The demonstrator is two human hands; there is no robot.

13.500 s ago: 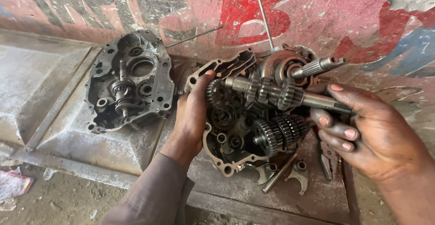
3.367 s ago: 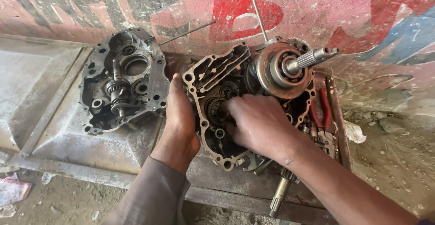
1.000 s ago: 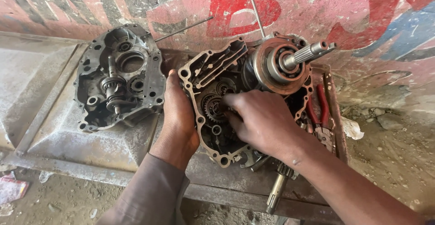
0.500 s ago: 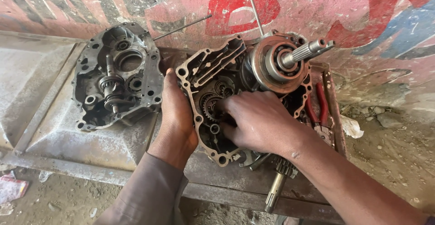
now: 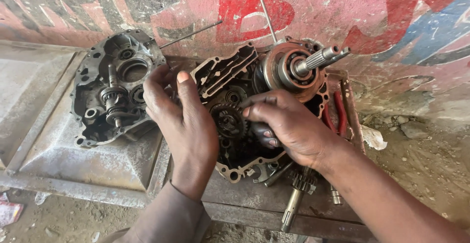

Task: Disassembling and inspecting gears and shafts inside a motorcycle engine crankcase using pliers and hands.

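Crankcase half point(image 5: 235, 106), the open one with gears inside, lies flat on the steel bench point(image 5: 98, 160) against the painted wall point(image 5: 205, 3), and both hands are on it.

From the head camera, the only view: a toothed gear point(image 5: 229, 121) sits near the middle of that case, its axis pointing up out of the cavity toward the camera. The right hand point(image 5: 289, 125) comes in from the case's right side, fingers curled down into the cavity just beside the gear; whether they grip anything there I cannot tell, as the knuckles hide the tips. The left hand point(image 5: 183, 120) rests on the case's left edge, fingers spread flat and holding nothing, steadying it. The right hand is the nearer to the gear, which lies to the left of its fingertips.

At the case's upper right stands the crank assembly point(image 5: 293, 69), its splined shaft slanting up and right. A second case half point(image 5: 115, 91) lies well to the left. A loose geared shaft point(image 5: 296, 199) lies below the case's lower edge, and red-handled pliers point(image 5: 338, 113) beyond its right side.
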